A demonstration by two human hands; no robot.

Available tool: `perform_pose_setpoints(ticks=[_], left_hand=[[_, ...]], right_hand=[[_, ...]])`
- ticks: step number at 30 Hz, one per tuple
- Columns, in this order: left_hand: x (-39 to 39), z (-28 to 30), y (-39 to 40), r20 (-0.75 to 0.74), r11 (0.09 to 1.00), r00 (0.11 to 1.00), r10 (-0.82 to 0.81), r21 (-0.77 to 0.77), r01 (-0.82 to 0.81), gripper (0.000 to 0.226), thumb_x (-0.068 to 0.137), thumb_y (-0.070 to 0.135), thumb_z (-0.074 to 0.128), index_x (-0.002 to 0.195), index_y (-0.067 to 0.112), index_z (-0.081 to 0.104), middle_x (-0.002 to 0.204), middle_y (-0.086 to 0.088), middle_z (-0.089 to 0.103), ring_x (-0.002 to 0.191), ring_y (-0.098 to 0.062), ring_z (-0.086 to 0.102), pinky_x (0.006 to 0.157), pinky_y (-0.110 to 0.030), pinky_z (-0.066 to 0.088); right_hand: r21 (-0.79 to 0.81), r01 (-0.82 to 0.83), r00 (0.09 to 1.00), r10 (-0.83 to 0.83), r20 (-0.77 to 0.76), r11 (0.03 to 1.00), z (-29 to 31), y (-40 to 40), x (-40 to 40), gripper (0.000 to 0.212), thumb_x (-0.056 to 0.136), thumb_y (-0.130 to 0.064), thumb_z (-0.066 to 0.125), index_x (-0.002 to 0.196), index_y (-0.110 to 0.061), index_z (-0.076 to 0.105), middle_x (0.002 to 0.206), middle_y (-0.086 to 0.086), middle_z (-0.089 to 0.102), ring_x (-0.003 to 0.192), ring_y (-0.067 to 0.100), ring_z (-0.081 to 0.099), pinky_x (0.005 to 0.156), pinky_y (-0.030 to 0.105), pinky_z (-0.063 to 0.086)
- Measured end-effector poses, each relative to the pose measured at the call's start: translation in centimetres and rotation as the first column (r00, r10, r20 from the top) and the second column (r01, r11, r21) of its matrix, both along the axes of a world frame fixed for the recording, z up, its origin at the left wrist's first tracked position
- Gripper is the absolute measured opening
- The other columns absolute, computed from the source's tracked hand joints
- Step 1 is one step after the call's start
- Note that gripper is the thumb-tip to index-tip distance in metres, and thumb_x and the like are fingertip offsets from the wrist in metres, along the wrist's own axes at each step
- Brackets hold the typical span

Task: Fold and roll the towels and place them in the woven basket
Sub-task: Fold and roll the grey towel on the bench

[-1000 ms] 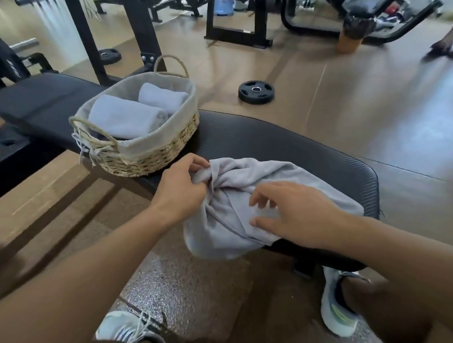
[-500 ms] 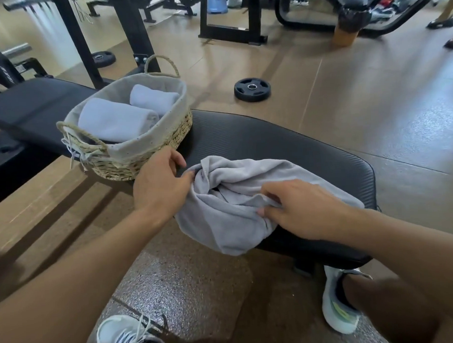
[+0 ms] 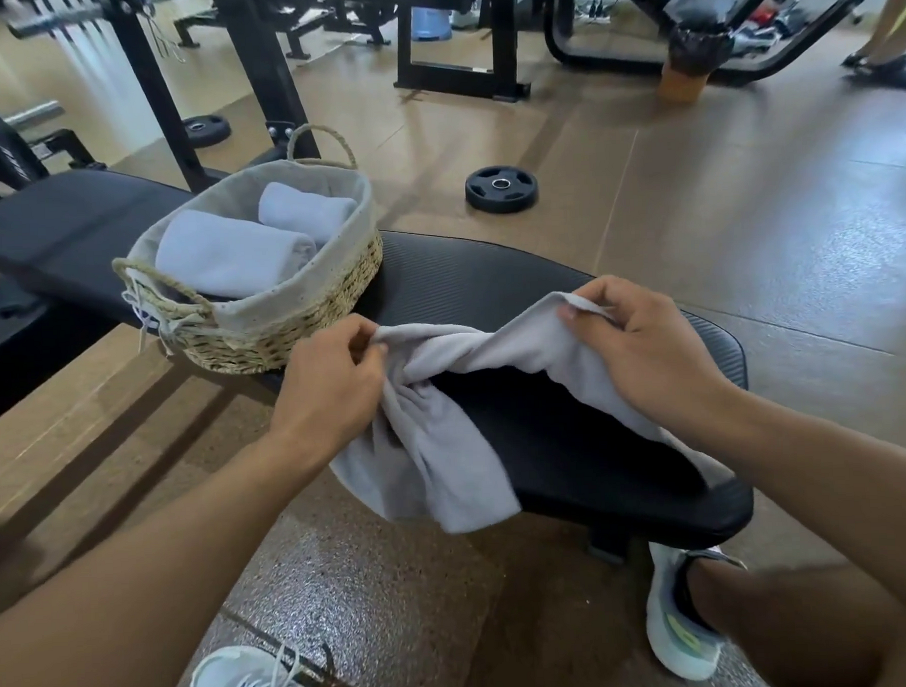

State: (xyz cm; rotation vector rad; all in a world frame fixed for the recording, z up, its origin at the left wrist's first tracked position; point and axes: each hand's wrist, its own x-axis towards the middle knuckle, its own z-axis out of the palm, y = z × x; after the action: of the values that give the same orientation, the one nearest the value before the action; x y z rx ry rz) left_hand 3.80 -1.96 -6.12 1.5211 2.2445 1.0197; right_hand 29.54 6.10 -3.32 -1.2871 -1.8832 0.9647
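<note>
Pinching one gathered corner of the grey towel [image 3: 444, 446], the left hand [image 3: 329, 388] has its thumb and fingers curled closed on the cloth just in front of the woven basket [image 3: 306, 317]. The right hand [image 3: 646, 357] grips the opposite corner, fingers bent over the edge and lifting it slightly above the bench [image 3: 572, 431]. Between the two hands the towel is stretched and twisted into a loose band, and below the left hand the rest of it hangs crumpled over the near edge of the black padded bench toward the floor. The basket stands on the bench to the left of both hands, close to the left hand but not touching it. Inside its cloth lining lie two rolled towels [image 3: 232, 253] side by side, the nearer one larger in view. A black weight plate [image 3: 501, 189] lies flat on the brown floor beyond the bench. Two pale sneakers [image 3: 676, 623] show at the bottom of the view.
</note>
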Motion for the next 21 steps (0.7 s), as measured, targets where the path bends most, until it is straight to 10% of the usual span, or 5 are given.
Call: perform_pose_setpoints(ticks=[9, 21], left_hand=[[0.8, 2.0, 0.5, 0.334, 0.975, 0.942, -0.015, 0.215, -0.060, 0.014, 0.098, 0.014, 0.059, 0.096, 0.018, 0.073, 0.084, 0.006, 0.073, 0.071, 0.007, 0.061, 0.067, -0.007, 0.046], [1.2, 2.2, 0.3, 0.286, 0.988, 0.956, -0.067, 0.154, 0.023, 0.015, 0.096, 0.017, 0.063, 0.089, 0.024, 0.074, 0.078, 0.008, 0.071, 0.069, 0.004, 0.059, 0.063, -0.007, 0.044]], right_hand=[[0.005, -0.141, 0.990, 0.141, -0.009, 0.990, 0.9, -0.3, 0.0, 0.021, 0.098, -0.038, 0.062, 0.083, -0.026, 0.072, 0.071, -0.006, 0.071, 0.062, 0.004, 0.058, 0.064, 0.027, 0.046], [-0.052, -0.512, 0.822, 0.507, 0.258, 0.857, 1.5, -1.6, -0.5, 0.015, 0.095, -0.044, 0.065, 0.091, -0.035, 0.076, 0.085, -0.016, 0.073, 0.079, 0.001, 0.066, 0.071, 0.020, 0.051]])
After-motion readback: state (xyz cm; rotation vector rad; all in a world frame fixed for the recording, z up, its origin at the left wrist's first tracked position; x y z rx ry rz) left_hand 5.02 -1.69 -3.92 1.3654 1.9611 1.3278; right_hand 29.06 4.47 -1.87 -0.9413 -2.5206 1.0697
